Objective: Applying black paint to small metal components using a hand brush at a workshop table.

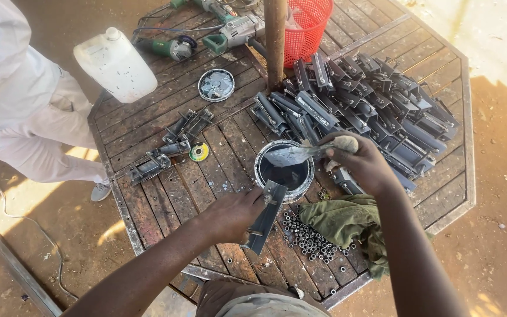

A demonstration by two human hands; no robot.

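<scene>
L hand (236, 212) clamped on a dark metal bracket (264, 218), held tilted over the counter's (148, 202) near edge, its top end touching the rim of the paint can (284, 171). R hand (356, 161) gripped round a paintbrush (300, 154), bristles over the open can. Green rag (347, 223) & loose nuts (309, 238) near the front edge. Pile of brackets (371, 111) towards the far right corner; white jug (115, 64) at far left edge
</scene>
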